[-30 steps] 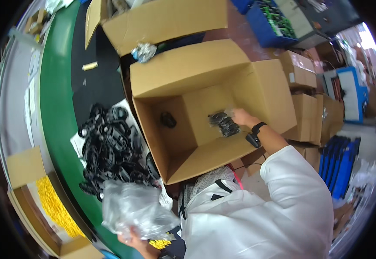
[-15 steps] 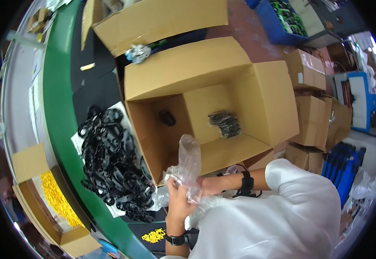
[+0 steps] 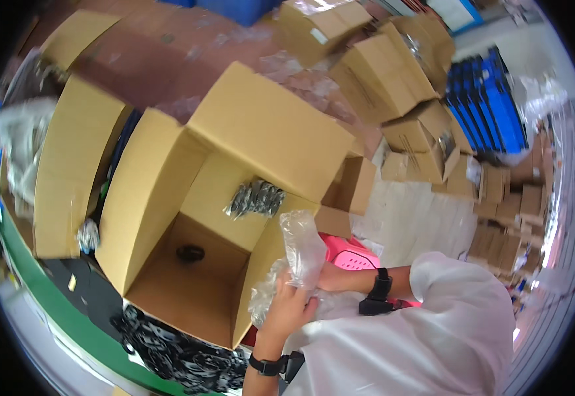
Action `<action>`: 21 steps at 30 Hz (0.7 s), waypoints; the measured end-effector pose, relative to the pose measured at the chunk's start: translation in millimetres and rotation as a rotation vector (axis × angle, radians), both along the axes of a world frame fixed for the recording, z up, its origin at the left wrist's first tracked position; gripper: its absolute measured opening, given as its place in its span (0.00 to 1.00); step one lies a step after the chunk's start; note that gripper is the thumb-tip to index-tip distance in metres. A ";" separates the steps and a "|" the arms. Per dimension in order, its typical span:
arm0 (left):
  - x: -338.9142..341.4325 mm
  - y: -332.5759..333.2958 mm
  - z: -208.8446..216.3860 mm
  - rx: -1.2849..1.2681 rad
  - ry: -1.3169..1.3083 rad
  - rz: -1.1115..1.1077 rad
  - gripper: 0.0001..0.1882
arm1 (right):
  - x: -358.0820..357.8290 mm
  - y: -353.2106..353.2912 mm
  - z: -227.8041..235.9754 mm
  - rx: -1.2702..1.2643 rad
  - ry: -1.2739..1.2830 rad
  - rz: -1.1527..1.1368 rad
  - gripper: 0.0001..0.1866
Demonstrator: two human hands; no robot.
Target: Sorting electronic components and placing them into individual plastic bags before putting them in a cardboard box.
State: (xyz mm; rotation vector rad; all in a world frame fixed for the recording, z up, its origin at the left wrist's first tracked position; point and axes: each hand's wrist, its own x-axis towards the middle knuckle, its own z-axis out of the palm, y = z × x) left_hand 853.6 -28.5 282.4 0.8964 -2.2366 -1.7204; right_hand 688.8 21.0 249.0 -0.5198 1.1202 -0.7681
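Close to my body, a crumpled clear plastic bag (image 3: 302, 247) stands up from between my hands. My left hand (image 3: 289, 307) grips its lower part, with the thumb pointing right. On the other side, my right hand (image 3: 332, 278) is closed on the bag, its fingers partly hidden behind the plastic. Just beyond is a large open cardboard box (image 3: 198, 287). Inside it lie a bundle of dark pieces in clear wrap (image 3: 255, 199) and one small black part (image 3: 190, 253).
A heap of black plastic parts (image 3: 175, 350) lies on the green-edged table (image 3: 79, 340) at lower left. A pink perforated plastic item (image 3: 353, 256) is right of the box. Cardboard boxes (image 3: 383, 76) and stacked blue crates (image 3: 486, 102) stand farther right.
The view has swung to the right, so the big box now appears farther left and the pink item shows. Both hands still hold the plastic bag.
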 end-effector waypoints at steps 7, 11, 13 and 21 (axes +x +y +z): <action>-89.4 -18.3 6.6 -0.145 0.057 -0.308 0.26 | -88.8 62.7 -45.4 -0.224 0.514 -0.167 0.16; -95.5 -34.1 0.3 -0.035 0.032 -0.178 0.22 | -148.1 80.5 -110.8 -0.113 0.755 -0.221 0.20; -83.2 -40.1 -7.1 0.044 -0.018 -0.140 0.21 | -183.7 81.4 -155.1 0.008 0.863 -0.214 0.23; -27.5 -27.7 -35.5 -0.145 -0.362 0.158 0.27 | -277.0 68.3 -308.5 0.387 1.090 -0.023 0.38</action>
